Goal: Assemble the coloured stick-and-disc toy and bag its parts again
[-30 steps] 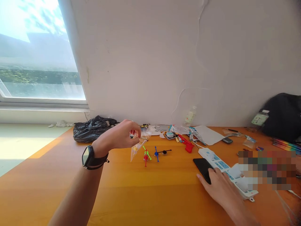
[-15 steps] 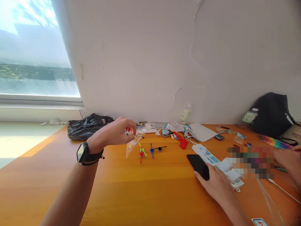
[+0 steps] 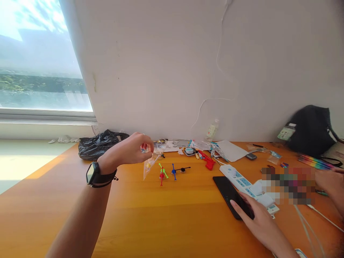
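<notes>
My left hand (image 3: 133, 150), a black watch on its wrist, is raised above the orange table (image 3: 161, 215) with its fingers pinched on a small clear plastic bag (image 3: 151, 161) that hangs down, something yellow inside. Just right of the bag lie several small coloured plastic pieces (image 3: 168, 171): green, red, blue and black. My right hand (image 3: 255, 218) lies flat with fingers stretched out, its fingertips resting on a black phone (image 3: 231, 195) beside a white power strip (image 3: 247, 186).
A black plastic bag (image 3: 98, 147) sits at the back left by the wall. A red toy gun (image 3: 207, 161), a small bottle (image 3: 212, 129), papers and wrappers clutter the back. A black backpack (image 3: 311, 130) stands far right. Another person's hand (image 3: 331, 184) reaches in at the right edge.
My right hand has drawn back toward me, dragging the phone with it so more of the screen shows. My left hand keeps the bag at about the same spot.
</notes>
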`<state>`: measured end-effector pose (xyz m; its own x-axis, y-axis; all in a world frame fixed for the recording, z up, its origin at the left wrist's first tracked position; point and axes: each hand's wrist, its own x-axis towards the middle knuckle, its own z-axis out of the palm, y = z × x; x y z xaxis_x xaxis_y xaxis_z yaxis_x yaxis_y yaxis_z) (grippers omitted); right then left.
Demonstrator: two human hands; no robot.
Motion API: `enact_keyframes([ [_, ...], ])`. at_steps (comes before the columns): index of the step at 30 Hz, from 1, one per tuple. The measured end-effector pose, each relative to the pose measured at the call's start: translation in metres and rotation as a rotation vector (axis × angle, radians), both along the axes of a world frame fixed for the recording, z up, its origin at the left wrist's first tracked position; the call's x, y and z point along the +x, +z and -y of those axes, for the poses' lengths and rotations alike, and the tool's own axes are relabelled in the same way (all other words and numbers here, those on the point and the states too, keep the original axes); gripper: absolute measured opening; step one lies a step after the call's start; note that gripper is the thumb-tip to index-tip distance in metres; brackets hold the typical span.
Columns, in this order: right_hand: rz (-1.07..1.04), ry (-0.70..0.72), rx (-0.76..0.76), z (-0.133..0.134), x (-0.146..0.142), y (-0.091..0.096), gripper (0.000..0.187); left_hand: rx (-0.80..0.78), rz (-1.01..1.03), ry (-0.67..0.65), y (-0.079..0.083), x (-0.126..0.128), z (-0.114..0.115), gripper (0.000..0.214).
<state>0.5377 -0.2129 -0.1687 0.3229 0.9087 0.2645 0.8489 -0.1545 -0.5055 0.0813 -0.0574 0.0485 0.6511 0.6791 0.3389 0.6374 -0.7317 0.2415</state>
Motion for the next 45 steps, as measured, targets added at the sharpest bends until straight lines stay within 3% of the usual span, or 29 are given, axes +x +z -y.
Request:
enact_keyframes([
  [7,-0.13,-0.016,0.076,0.029,-0.001,-0.017,0.065,0.01,-0.003,0.009,0.0,-0.004,-0.003,0.017],
  [15,-0.089,0.062,-0.033,0.019,0.012,-0.026,0.078,0.01,-0.001,-0.001,-0.001,-0.004,-0.004,0.017],
  [29,-0.034,0.046,-0.174,0.018,0.026,-0.039,0.087,0.015,-0.015,0.007,0.002,-0.003,0.002,0.018],
  [33,-0.063,0.052,-0.173,0.019,0.023,-0.037,0.087,0.023,-0.021,0.004,0.001,-0.004,0.002,0.018],
  [41,-0.371,-0.028,-0.155,0.022,0.008,-0.015,0.082,0.017,-0.02,0.005,0.0,-0.003,0.003,0.018],
  [45,-0.42,-0.031,-0.136,0.024,0.004,-0.011,0.08,0.018,-0.024,0.006,0.001,-0.002,0.005,0.018],
])
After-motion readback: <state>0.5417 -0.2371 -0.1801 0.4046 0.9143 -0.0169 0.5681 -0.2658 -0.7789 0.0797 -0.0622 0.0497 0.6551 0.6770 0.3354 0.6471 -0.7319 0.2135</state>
